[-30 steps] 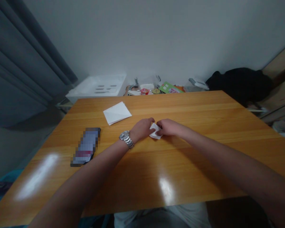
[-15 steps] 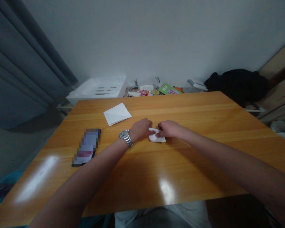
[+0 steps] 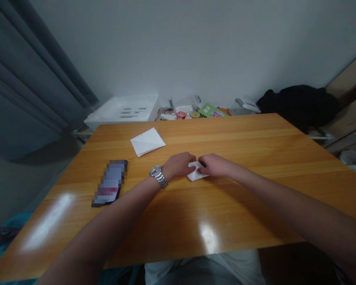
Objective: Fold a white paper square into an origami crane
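A small piece of white paper [image 3: 195, 175] is held between my two hands over the middle of the wooden table [image 3: 243, 138]. My left hand [image 3: 180, 164], with a silver wristwatch [image 3: 158, 175] on its wrist, has its fingers closed at the paper's left edge. On the other side, my right hand [image 3: 213, 165] pinches the paper, its thumb lying across the top. The far fingers of both hands are partly hidden. Whether the paper is folded beneath the fingers is hard to make out.
White sheets [image 3: 147, 141] lie at the back left of the table. A phone [image 3: 111, 183], its screen blurred, rests near my left forearm. Behind the table are a white plastic tray [image 3: 106, 114], a green booklet [image 3: 212, 111], small packets and a black cloth [image 3: 296, 105].
Both hands have shifted slightly toward me and to the right with the paper. The paper has turned, and its near corner now points toward me.
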`<action>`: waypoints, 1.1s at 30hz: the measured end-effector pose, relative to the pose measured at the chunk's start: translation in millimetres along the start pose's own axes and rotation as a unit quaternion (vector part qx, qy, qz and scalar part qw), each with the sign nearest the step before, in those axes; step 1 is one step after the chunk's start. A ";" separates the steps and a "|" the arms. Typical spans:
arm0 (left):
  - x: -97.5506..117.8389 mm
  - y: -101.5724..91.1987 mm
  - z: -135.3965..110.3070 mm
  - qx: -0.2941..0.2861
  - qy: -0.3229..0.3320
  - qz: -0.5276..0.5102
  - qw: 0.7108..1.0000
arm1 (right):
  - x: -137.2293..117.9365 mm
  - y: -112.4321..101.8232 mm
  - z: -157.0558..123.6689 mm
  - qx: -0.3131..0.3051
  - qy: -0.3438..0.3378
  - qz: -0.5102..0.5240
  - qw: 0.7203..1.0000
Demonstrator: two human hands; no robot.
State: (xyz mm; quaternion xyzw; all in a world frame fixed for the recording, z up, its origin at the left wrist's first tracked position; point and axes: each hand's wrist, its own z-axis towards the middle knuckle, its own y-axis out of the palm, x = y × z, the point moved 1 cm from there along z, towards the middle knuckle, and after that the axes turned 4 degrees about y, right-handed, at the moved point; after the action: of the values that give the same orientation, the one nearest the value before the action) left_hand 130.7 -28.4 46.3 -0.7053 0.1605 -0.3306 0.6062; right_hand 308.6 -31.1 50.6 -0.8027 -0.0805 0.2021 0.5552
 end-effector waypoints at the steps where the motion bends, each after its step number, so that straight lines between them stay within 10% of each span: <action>1: 0.4 1.7 0.2 0.002 0.001 -0.006 1.000 | -0.7 -0.4 -1.6 0.008 0.001 0.005 1.000; 21: 5.6 16.3 -20.9 0.125 0.000 -0.288 0.950 | 13.6 19.1 -20.8 0.143 -0.044 0.295 0.944; 33: 21.2 20.0 -27.9 0.162 -0.085 -0.181 0.966 | 1.6 32.7 -33.5 0.188 -0.059 0.253 0.947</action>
State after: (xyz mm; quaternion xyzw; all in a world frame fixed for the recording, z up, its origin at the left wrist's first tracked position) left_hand 131.3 -66.9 34.2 -0.6407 -0.0776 -0.3950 0.6538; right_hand 320.8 -71.4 30.1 -0.6644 0.1318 0.3947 0.6208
